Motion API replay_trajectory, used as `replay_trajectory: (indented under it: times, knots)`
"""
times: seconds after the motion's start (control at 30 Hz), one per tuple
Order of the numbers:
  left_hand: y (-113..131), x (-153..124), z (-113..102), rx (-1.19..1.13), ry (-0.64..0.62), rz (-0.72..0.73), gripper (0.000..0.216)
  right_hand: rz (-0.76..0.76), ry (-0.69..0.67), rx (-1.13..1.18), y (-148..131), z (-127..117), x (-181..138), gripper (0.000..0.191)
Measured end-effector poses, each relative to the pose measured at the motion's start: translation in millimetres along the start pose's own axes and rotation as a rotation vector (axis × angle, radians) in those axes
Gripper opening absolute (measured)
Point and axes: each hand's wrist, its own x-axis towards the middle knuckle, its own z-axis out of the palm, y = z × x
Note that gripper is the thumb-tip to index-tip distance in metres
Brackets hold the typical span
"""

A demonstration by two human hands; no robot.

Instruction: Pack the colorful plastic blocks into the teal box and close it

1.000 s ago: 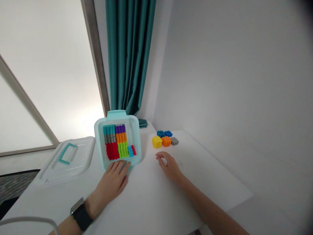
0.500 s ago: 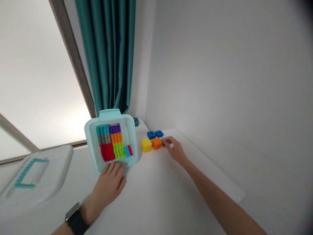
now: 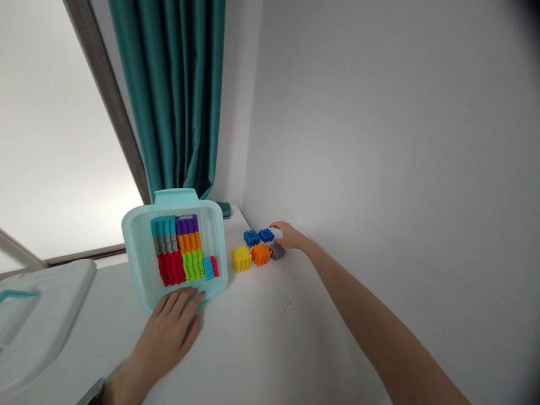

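Note:
My left hand point(image 3: 171, 322) lies with its fingers stretched over the near rim of a pale turquoise plastic tub point(image 3: 220, 239). Inside the tub stand rows of interlocking toy blocks point(image 3: 172, 269) in teal, grey, red, purple, orange and green, plus a small blue-and-red stack point(image 3: 210, 268). My right hand point(image 3: 289, 235) is at the right end of a small group of blocks on the table, thumb and fingers apart with white showing between them. Closest to it are a blue notched block point(image 3: 266, 235) and a grey one point(image 3: 277, 251). Orange point(image 3: 261, 255), yellow point(image 3: 242, 259) and darker blue point(image 3: 252, 238) blocks sit alongside.
A clear lid with a turquoise handle point(image 3: 19, 294) lies at the left on the white table point(image 3: 240, 337). A small printed label point(image 3: 287, 302) is on the tabletop. Behind the tub hangs a green curtain point(image 3: 177, 101); a grey wall point(image 3: 358, 140) borders the right side.
My right hand has moved from the grey block to beside the blue blocks, leaving the grey block on the table. My left hand stays on the tub's rim. The view has shifted right.

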Motion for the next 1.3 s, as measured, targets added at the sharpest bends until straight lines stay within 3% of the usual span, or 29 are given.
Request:
replay_trajectory:
  times: [0.2,0.43,0.7,0.93,1.13,1.3]
  knots:
    - [-2,-5,6,-0.009,0.003,-0.014,0.035,0.029,-0.205,-0.071,0,-6,28,0.062]
    - [-2,-5,5,-0.027,0.001,-0.021,0.035,0.036,-0.360,-0.151,-8,-2,48,0.036]
    - [-1,-7,4,-0.034,-0.018,-0.032,0.035,0.021,-0.348,-0.244,-13,0,50,0.043]
    - [1,-2,0,-0.046,-0.018,-0.034,0.034,0.009,-0.317,-0.246,-17,-5,42,0.018]
    - [3,5,-7,-0.042,-0.014,-0.037,0.031,0.003,-0.246,-0.224,-25,-24,25,0.019]
    - [2,6,-7,-0.034,-0.012,-0.023,0.030,-0.050,-0.207,-0.212,-51,-49,2,0.030]
